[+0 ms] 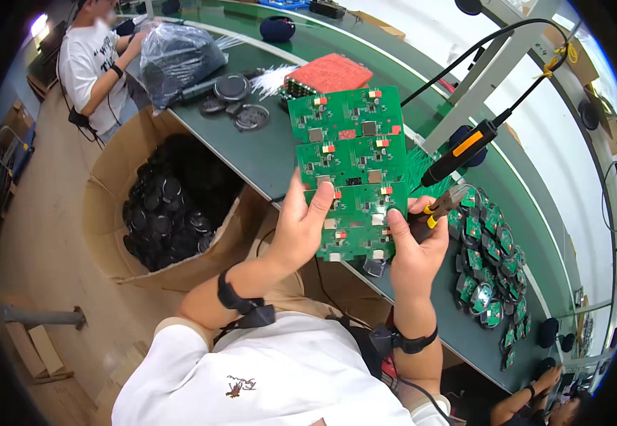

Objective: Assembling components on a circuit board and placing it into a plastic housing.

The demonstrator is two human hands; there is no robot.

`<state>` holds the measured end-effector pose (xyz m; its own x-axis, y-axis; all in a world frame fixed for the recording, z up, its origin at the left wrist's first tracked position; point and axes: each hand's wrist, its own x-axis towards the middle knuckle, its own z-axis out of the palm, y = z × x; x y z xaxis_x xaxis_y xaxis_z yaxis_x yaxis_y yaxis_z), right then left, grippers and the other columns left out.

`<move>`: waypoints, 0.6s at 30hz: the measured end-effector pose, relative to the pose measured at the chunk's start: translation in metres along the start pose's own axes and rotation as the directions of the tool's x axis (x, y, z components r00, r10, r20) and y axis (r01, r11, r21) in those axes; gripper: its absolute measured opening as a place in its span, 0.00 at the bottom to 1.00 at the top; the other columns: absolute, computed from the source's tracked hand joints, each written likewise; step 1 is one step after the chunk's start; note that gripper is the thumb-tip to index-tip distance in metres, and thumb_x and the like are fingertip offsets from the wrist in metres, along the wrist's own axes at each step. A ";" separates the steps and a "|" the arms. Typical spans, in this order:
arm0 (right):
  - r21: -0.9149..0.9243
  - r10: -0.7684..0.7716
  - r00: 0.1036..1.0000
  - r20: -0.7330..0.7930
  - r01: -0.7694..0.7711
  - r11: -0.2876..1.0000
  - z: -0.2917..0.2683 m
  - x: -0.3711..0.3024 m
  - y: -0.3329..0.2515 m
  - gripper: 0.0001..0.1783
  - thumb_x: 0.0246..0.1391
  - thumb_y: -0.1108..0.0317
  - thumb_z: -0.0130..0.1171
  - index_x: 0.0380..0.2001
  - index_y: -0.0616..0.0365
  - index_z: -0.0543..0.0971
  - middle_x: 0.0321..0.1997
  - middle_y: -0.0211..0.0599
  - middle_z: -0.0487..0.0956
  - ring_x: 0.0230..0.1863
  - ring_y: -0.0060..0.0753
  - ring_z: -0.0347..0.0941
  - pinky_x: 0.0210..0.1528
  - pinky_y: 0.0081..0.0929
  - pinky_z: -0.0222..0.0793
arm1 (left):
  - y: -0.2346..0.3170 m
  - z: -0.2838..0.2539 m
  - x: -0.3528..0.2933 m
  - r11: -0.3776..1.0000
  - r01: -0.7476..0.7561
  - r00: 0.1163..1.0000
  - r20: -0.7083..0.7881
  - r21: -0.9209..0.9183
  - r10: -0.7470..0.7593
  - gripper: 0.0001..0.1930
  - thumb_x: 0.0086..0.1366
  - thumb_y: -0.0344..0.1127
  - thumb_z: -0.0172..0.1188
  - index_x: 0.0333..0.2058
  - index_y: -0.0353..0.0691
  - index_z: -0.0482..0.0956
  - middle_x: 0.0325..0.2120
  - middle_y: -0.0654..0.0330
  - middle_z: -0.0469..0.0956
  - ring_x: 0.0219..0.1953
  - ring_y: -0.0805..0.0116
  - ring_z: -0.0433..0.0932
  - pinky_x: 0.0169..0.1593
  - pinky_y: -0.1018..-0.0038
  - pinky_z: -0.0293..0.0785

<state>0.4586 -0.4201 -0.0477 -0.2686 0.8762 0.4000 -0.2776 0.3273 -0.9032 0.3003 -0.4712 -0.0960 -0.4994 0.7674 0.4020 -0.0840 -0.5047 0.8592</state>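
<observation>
Left hand (pixel 301 224) and right hand (pixel 417 250) clamped on green circuit boards (pixel 351 156), pliers (pixel 445 203) also in right hand, dark-green tabletop (pixel 255 160) beyond.

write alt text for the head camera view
A person's left hand and right hand hold green circuit boards at a workbench, the right also holding pliers. Small green-and-black pieces lie heaped on the right; a cardboard box of black parts stands at left.

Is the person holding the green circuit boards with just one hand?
No: the left hand grips the left side of the green circuit boards and the right hand the right.
</observation>
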 end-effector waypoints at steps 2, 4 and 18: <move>-0.005 0.077 0.996 -0.041 -0.077 0.997 0.004 -0.005 -0.001 0.14 0.57 0.80 0.62 0.42 0.56 0.70 0.42 0.33 0.75 0.35 0.19 0.70 0.36 0.19 0.68 | -0.001 -0.002 -0.001 0.997 -0.052 0.999 -0.006 0.064 0.052 0.23 0.75 0.41 0.50 0.63 0.37 0.59 0.51 0.61 0.72 0.49 0.75 0.73 0.49 0.72 0.76; 0.005 0.138 0.989 -0.056 -0.138 0.990 -0.003 -0.012 0.000 0.12 0.58 0.78 0.61 0.44 0.58 0.71 0.41 0.33 0.76 0.35 0.19 0.70 0.37 0.20 0.68 | -0.001 -0.006 0.004 0.986 -0.103 0.994 -0.009 0.133 0.105 0.18 0.76 0.40 0.49 0.59 0.37 0.63 0.47 0.62 0.74 0.46 0.77 0.74 0.47 0.74 0.77; -0.380 0.512 0.803 0.306 -0.391 0.839 -0.045 -0.065 -0.003 0.11 0.58 0.77 0.62 0.44 0.65 0.76 0.39 0.28 0.77 0.42 0.18 0.70 0.48 0.20 0.66 | 0.003 -0.030 0.007 0.996 0.041 0.999 0.024 -0.082 -0.040 0.14 0.77 0.38 0.45 0.55 0.38 0.64 0.44 0.60 0.77 0.38 0.79 0.79 0.32 0.80 0.81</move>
<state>0.5180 -0.4622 -0.0783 -0.6397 0.7628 -0.0942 0.2225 0.0664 -0.9727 0.2704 -0.4794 -0.1005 -0.4746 0.7962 0.3753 -0.1752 -0.5032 0.8462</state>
